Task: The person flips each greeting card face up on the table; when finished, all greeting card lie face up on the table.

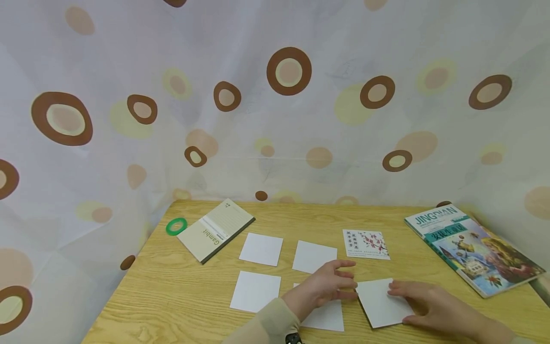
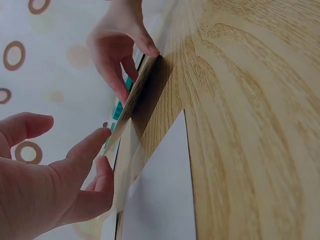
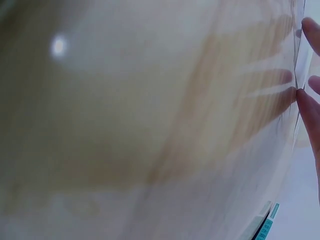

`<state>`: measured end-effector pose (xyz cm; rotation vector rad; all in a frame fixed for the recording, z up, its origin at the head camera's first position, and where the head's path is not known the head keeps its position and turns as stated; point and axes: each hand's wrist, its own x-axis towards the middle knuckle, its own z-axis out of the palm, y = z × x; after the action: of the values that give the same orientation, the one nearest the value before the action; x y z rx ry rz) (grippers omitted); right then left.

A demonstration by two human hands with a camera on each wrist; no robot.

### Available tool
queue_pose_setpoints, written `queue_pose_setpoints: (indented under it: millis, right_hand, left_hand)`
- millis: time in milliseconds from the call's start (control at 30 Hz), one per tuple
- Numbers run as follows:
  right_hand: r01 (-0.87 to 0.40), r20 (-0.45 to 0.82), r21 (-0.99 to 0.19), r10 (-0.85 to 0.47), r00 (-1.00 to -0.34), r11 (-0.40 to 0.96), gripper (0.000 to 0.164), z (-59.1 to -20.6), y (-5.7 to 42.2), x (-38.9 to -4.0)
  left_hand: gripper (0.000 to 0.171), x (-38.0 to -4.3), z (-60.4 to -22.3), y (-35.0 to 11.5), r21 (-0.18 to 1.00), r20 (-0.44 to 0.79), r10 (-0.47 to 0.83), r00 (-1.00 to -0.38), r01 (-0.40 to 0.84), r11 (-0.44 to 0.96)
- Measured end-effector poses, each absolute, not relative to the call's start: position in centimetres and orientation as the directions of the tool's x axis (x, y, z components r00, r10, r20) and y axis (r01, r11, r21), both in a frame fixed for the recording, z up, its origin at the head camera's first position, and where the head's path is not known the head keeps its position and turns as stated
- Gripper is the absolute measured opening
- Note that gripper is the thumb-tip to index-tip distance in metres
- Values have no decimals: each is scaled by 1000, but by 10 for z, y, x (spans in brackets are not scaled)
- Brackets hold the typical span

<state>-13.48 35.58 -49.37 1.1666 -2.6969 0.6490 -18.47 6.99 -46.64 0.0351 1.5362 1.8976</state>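
Note:
My right hand (image 1: 434,303) pinches a white square card (image 1: 380,306) by its right side, fingers at the far corner and thumb at the near one. In the left wrist view this card (image 2: 141,82) appears almost edge-on, tilted above the wood with a dark shadow beneath. My left hand (image 1: 324,286) has its fingers loosely extended, fingertips right at the card's left edge. Under the left hand lies another white card (image 1: 326,319), partly covered. The right wrist view shows fingers (image 3: 310,115) at its right edge beside a blurred, glossy surface.
More white cards (image 1: 256,291) lie flat to the left. A card printed with blossoms (image 1: 371,243) lies behind my hands. A notebook (image 1: 215,231) and a green tape roll (image 1: 170,231) are at the back left, a magazine (image 1: 472,251) at the right. A patterned curtain (image 1: 275,124) hangs behind the table.

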Motion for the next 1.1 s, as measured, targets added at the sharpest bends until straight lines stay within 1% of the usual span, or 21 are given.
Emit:
queue_pose_setpoints:
  millis: [167,367,567,800,967,1100]
  right_hand:
    - [-724,289,-294,-664,-690,624,55,-494,355,-134]
    - [-739,314,-260,-670,-673,621,48,-494,353,-134]
    - [-743,309,-277,-675,-669,610,41,-493,353,-133]
    - [-743,368,-278,-647,-668,609,38,-495,353,-132]
    - [-704,386,-327,-591,-708,630,39,-490,353,-133]
    - [-662,402,-393,-528,-748,639,38,-485,351,-136]
  left_hand:
    - [56,-185,-467,70,870,-394,510,-765,-490,-64]
    - [55,-187,-470,69,879,-387,504,-772,-474,-51]
    - [53,-187,-471,67,891,-377,527,-762,-454,-20]
    - [53,-187,-472,63,890,-364,551,-751,-456,-34]
    - [51,-187,-471,61,892,-360,558,-748,-452,-30]
    - [45,-187,-469,61,898,-363,563,-742,-439,1]
